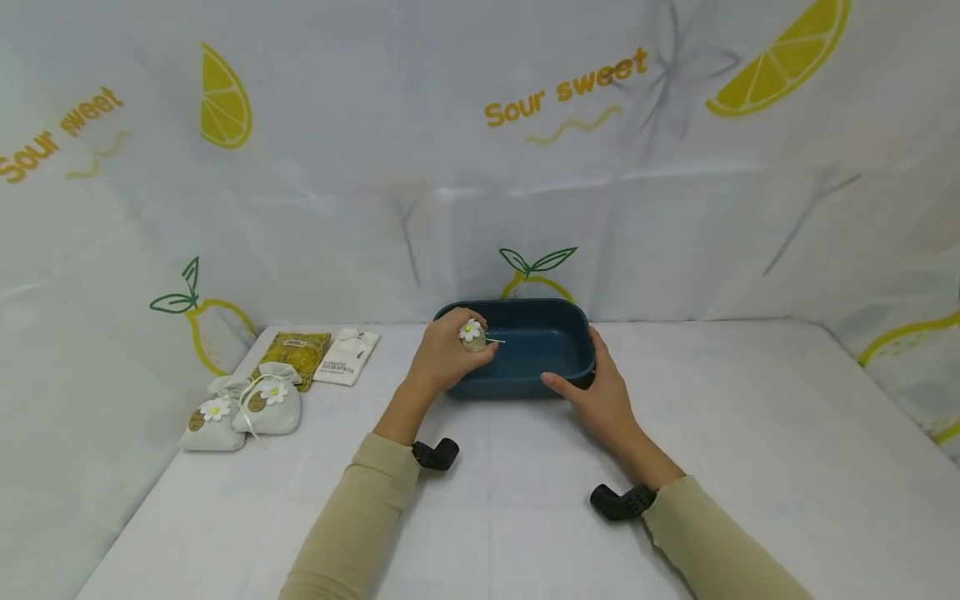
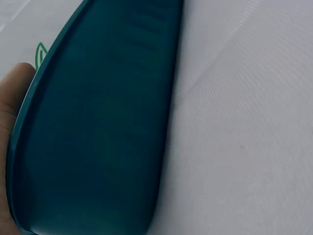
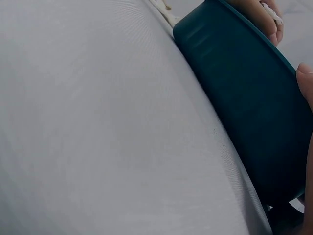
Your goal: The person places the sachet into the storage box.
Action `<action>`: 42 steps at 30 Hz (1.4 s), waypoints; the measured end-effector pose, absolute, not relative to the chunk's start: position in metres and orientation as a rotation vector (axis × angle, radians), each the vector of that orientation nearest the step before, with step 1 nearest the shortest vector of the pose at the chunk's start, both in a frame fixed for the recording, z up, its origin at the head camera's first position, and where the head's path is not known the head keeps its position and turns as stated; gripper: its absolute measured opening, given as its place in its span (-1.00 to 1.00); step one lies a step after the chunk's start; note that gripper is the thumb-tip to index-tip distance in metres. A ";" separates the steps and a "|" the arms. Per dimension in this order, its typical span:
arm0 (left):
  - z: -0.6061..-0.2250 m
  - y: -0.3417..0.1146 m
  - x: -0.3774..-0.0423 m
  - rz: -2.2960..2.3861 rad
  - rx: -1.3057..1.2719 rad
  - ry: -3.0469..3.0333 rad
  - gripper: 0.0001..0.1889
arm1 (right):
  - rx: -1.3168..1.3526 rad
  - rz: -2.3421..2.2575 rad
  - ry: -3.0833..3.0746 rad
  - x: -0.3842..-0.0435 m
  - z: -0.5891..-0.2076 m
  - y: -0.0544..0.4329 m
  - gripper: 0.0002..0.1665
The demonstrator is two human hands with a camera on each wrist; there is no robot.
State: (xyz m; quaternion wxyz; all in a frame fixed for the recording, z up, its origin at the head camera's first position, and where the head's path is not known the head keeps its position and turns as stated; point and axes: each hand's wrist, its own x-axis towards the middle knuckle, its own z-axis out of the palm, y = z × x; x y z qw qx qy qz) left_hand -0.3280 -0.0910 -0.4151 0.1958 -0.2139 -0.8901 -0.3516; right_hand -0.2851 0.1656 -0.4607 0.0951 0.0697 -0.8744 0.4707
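Observation:
A dark blue rectangular bin [image 1: 525, 387] stands at the back of the table, its near wall filling much of the left wrist view. Over its left end my left hand [image 1: 444, 354] holds a small sachet [image 1: 473, 335] with a white daisy and a pale string. Most of the sachet is hidden by the fingers and palm. My right hand [image 1: 603, 400] grips the bin's right end, the thumb at the near rim and the fingers along the outer side. In the right wrist view, part of the left hand [image 3: 261, 19] shows above the bin's far end.
At the left of the table lie two white drawstring sachets [image 1: 272, 408] with daisies, touching each other. Behind them are a clear bag of yellowish dried contents [image 1: 296, 354] and a flat white printed pouch [image 1: 347, 357]. A white printed cloth [image 1: 337, 208] hangs behind the table.

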 end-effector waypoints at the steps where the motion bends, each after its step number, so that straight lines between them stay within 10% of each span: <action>1: -0.415 -0.091 -0.328 -0.985 -0.587 -2.503 -0.64 | 0.209 1.394 -2.590 -0.285 -0.460 0.165 0.30; 16: -0.413 -0.097 -0.329 -1.012 -0.581 -2.615 -0.58 | 0.186 1.379 -2.619 -0.286 -0.459 0.165 0.31; 25: -0.416 -0.102 -0.328 -1.062 -0.590 -2.577 -0.94 | 0.199 1.368 -2.617 -0.285 -0.456 0.166 0.28; 42: -0.383 -0.132 -0.300 -0.962 -0.652 -2.610 -0.71 | 0.194 1.364 -2.629 -0.289 -0.458 0.166 0.30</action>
